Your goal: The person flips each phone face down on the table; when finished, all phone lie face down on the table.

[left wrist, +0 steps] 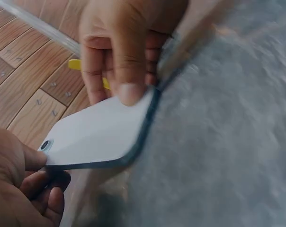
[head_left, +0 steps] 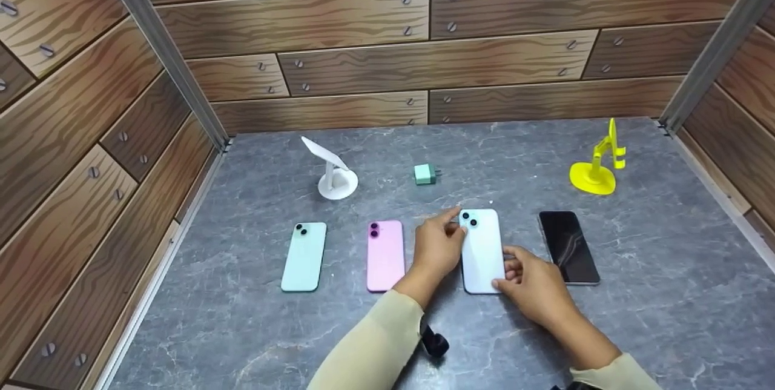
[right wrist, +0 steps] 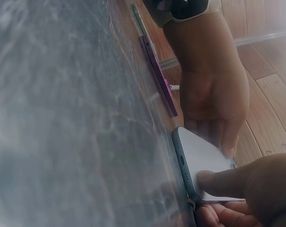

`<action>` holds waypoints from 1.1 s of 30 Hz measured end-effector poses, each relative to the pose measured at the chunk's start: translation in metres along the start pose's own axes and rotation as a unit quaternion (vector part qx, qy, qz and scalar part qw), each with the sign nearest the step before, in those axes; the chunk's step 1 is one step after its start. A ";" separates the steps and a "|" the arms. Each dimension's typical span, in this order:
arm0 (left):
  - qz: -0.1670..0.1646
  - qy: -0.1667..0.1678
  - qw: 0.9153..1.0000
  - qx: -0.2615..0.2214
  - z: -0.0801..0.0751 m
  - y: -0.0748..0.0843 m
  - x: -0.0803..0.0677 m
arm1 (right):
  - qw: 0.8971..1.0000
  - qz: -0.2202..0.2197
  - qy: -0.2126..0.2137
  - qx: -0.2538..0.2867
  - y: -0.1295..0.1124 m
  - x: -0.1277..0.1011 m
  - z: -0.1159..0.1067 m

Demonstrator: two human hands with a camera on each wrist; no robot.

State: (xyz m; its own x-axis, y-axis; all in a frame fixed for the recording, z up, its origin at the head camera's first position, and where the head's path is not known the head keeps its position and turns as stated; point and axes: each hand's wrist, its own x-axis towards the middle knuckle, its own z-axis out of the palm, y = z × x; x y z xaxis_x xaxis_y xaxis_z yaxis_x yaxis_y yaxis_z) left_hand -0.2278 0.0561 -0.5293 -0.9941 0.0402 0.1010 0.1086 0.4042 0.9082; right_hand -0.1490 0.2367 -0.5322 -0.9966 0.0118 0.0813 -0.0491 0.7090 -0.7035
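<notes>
A pale blue phone (head_left: 482, 257) lies camera side up between both hands, near the middle of the table. My left hand (head_left: 437, 244) pinches its upper left edge beside the lenses, thumb on the back. At the lower right corner, my right hand (head_left: 536, 287) grips the phone with thumb above and curled fingers below the edge. In the left wrist view the phone (left wrist: 100, 135) appears lifted off the table at that moment's angle, though its height is hard to tell. The right wrist view shows the phone's bottom edge with the charging port (right wrist: 183, 161).
Left of the hands lie a pink phone (head_left: 385, 257) and a mint green phone (head_left: 304, 257), backs up. A black-screened phone (head_left: 569, 247) lies to the right. Behind stand a white phone stand (head_left: 338, 184), a green-and-white charger plug (head_left: 425, 174) and a yellow phone stand (head_left: 593, 178). Wood-patterned walls enclose the table.
</notes>
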 end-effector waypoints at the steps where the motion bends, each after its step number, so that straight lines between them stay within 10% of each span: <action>1: 0.010 -0.007 1.000 0.017 0.001 -0.001 -0.001 | 1.000 -0.002 0.001 -0.001 0.000 0.000 0.000; 19: 0.048 -0.047 0.977 0.202 0.003 -0.009 -0.006 | 1.000 -0.023 -0.013 -0.015 0.004 0.000 -0.001; 33: 0.110 -0.068 0.934 0.334 0.002 -0.010 -0.005 | 0.999 -0.024 -0.022 -0.023 0.005 0.000 0.000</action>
State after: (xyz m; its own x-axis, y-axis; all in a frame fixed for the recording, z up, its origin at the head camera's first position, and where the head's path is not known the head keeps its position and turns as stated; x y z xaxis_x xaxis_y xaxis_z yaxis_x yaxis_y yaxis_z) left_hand -0.2234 0.0541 -0.5395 -0.9444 0.2862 0.1617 0.3281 0.8502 0.4117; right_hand -0.1496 0.2404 -0.5355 -0.9951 -0.0534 0.0836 -0.0956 0.7400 -0.6658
